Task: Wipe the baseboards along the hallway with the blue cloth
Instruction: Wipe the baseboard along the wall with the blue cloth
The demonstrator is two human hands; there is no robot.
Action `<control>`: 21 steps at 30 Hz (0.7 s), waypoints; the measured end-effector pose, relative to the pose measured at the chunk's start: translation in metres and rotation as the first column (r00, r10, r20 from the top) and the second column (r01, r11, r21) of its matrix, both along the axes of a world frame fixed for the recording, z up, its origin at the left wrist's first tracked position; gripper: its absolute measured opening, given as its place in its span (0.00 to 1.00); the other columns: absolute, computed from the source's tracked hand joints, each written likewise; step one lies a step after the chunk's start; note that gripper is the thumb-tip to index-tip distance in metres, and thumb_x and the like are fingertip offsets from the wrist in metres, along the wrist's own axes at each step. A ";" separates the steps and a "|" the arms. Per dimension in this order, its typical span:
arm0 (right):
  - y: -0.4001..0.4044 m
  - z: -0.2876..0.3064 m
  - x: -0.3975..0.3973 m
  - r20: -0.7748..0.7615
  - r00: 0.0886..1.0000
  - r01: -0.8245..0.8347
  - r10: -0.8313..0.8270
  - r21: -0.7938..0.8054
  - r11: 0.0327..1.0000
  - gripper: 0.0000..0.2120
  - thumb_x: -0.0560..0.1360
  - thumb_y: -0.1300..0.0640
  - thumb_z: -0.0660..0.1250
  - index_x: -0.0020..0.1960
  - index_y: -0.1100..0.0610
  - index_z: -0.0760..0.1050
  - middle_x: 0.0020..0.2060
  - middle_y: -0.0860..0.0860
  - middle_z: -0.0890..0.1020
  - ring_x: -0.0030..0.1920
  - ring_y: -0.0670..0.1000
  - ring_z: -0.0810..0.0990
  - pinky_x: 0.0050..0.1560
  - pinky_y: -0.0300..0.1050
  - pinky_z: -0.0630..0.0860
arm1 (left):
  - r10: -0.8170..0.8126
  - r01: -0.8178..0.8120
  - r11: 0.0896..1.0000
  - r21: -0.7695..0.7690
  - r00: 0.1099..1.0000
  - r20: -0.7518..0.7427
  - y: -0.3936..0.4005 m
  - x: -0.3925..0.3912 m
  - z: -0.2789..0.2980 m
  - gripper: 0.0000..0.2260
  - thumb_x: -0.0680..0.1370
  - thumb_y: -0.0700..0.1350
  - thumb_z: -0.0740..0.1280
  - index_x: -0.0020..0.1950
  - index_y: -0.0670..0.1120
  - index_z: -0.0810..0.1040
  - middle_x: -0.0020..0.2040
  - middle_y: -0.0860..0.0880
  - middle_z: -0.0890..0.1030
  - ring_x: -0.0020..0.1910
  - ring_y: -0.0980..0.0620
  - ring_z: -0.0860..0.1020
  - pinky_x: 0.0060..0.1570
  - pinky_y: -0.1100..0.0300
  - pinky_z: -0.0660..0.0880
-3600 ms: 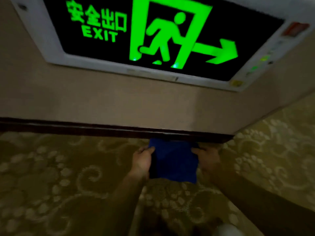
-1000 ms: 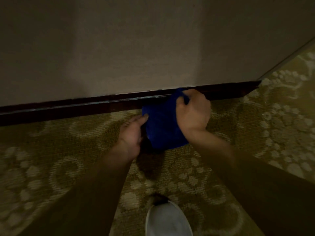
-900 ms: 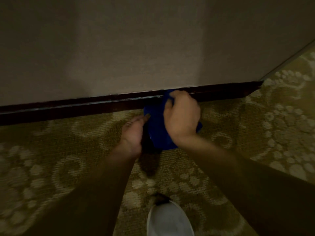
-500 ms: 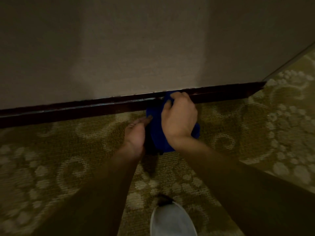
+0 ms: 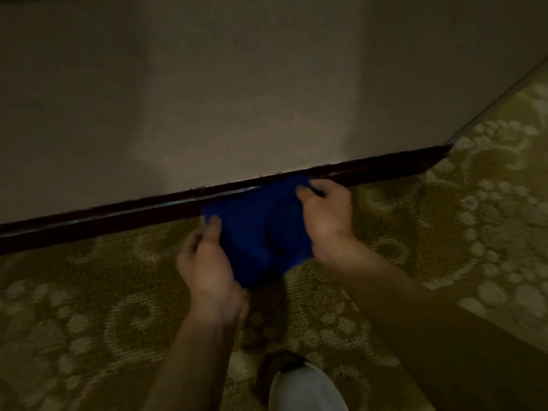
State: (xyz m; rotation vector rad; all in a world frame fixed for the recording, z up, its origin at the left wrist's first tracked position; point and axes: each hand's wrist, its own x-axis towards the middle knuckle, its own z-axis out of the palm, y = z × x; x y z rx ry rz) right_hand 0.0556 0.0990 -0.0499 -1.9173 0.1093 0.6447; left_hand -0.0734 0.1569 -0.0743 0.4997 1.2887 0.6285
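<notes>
Head view: dim hallway floor seen from above, both bare forearms reaching away from the camera toward the wall.
Cloth: deep blue, soft, roughly square cleaning cloth (image 5: 261,229) stretched between the two hands, its far edge touching the baseboard and its near part hanging over the carpet.
Left hand: the left hand (image 5: 207,262) pinches the cloth's near-left corner, thumb on top of the fabric, the other fingers curled under it at the cloth's left edge.
Right hand: the right hand (image 5: 326,212) grips the cloth's far-right corner, fingers curled round the fabric, knuckles just beside the baseboard.
Baseboard: dark reddish-brown glossy wooden baseboard strip (image 5: 118,215) running along the foot of the wall from the near left up to a corner at the far right; a thin pale sheen shows along its top edge.
Wall: plain beige textured wall (image 5: 237,99) filling the far half of the picture.
Floor: olive-gold patterned carpet (image 5: 89,321) with pale scroll and dot motifs, touching the baseboard's lower edge.
Shoe: pale grey-white rounded shoe toe (image 5: 305,390) at the near edge, below the cloth and between the two forearms.
Shadow: dark patch on the carpet directly under the cloth.
</notes>
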 end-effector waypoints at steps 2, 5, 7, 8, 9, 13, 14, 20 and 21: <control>0.011 -0.003 -0.007 -0.269 0.963 0.017 0.012 0.105 0.994 0.12 0.75 0.59 0.68 0.58 0.56 0.75 0.53 0.56 0.80 0.53 0.55 0.79 0.58 0.53 0.77 | 0.148 -0.128 0.980 0.151 0.981 -0.125 0.008 0.009 0.010 0.09 0.76 0.48 0.71 0.56 0.49 0.82 0.57 0.49 0.83 0.57 0.49 0.80 0.60 0.45 0.77; 0.008 -0.007 -0.010 -0.386 0.923 0.075 -0.014 0.142 0.987 0.13 0.74 0.60 0.69 0.58 0.58 0.74 0.53 0.57 0.80 0.53 0.58 0.80 0.58 0.57 0.78 | 0.199 -0.119 0.941 0.316 0.951 -0.237 0.008 0.035 0.020 0.12 0.76 0.47 0.72 0.57 0.45 0.81 0.56 0.50 0.82 0.57 0.53 0.79 0.63 0.54 0.75; -0.003 -0.006 -0.005 -0.399 0.912 0.158 -0.099 0.118 0.980 0.14 0.74 0.61 0.69 0.58 0.59 0.74 0.54 0.58 0.80 0.53 0.59 0.80 0.58 0.58 0.78 | 0.092 0.022 0.920 0.392 0.959 -0.269 -0.003 0.053 0.022 0.09 0.76 0.46 0.72 0.55 0.46 0.82 0.51 0.53 0.82 0.53 0.58 0.79 0.62 0.59 0.75; -0.010 -0.007 -0.002 -0.409 0.901 0.208 -0.147 0.108 0.972 0.14 0.74 0.61 0.69 0.59 0.59 0.73 0.55 0.58 0.80 0.53 0.59 0.80 0.58 0.58 0.77 | 0.015 0.094 0.917 0.388 0.963 -0.268 -0.010 0.061 0.022 0.09 0.76 0.46 0.72 0.55 0.47 0.82 0.49 0.55 0.82 0.51 0.60 0.79 0.62 0.60 0.75; -0.017 -0.009 0.001 -0.420 0.889 0.252 -0.185 0.111 0.961 0.15 0.74 0.62 0.68 0.60 0.58 0.72 0.57 0.58 0.79 0.54 0.59 0.79 0.58 0.58 0.77 | -0.036 0.134 0.922 0.364 0.964 -0.265 -0.013 0.066 0.021 0.10 0.75 0.46 0.73 0.56 0.47 0.82 0.49 0.56 0.81 0.51 0.60 0.78 0.62 0.61 0.74; -0.027 -0.006 -0.008 -0.517 0.844 0.285 -0.141 0.211 0.935 0.16 0.75 0.63 0.68 0.61 0.57 0.68 0.46 0.54 0.78 0.44 0.54 0.79 0.44 0.49 0.80 | 0.057 0.030 0.945 0.325 0.965 -0.254 -0.007 0.059 0.016 0.13 0.76 0.46 0.73 0.60 0.46 0.82 0.54 0.52 0.82 0.56 0.56 0.78 0.64 0.57 0.75; -0.022 -0.004 -0.012 -0.535 0.838 0.259 -0.107 0.217 0.941 0.16 0.74 0.61 0.69 0.60 0.57 0.68 0.46 0.54 0.78 0.44 0.54 0.80 0.44 0.49 0.80 | 0.124 -0.020 0.933 0.358 0.955 -0.269 -0.003 0.053 0.014 0.14 0.76 0.46 0.72 0.61 0.44 0.81 0.56 0.51 0.82 0.57 0.55 0.79 0.64 0.56 0.75; -0.001 -0.013 -0.011 -0.567 0.817 0.196 -0.107 0.100 0.975 0.30 0.66 0.51 0.74 0.65 0.58 0.73 0.59 0.58 0.80 0.53 0.59 0.81 0.55 0.58 0.79 | 0.006 0.298 0.745 0.597 0.891 -0.454 -0.018 0.066 0.007 0.12 0.78 0.45 0.68 0.60 0.42 0.82 0.55 0.50 0.83 0.53 0.59 0.79 0.58 0.65 0.73; -0.004 -0.010 -0.011 -0.526 0.832 0.246 -0.174 0.070 0.967 0.25 0.70 0.54 0.72 0.64 0.60 0.74 0.59 0.58 0.80 0.54 0.59 0.80 0.57 0.58 0.78 | -0.055 0.387 0.700 0.600 0.867 -0.494 -0.022 0.072 0.009 0.13 0.79 0.46 0.68 0.61 0.42 0.82 0.54 0.52 0.82 0.51 0.60 0.77 0.56 0.67 0.71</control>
